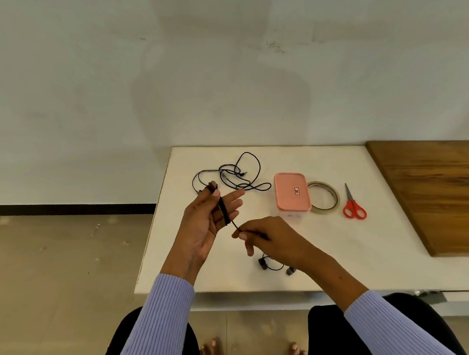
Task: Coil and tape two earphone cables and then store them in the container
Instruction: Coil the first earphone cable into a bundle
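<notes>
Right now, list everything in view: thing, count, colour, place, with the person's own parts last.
Loose black earphone cable: one, black, tangled at the table's far left.
Part-coiled black earphone cable: one, black, wound on the left hand; earbuds on the table near the front edge.
Pink-lidded plastic container: one, pink lid shut, centre.
Clear tape roll: one, beside the container.
Red-handled scissors: one, right of the tape.
White table: one.
Wooden board: one, brown, far right.
Left hand: holding the coil.
Right hand: pinching the cable.
</notes>
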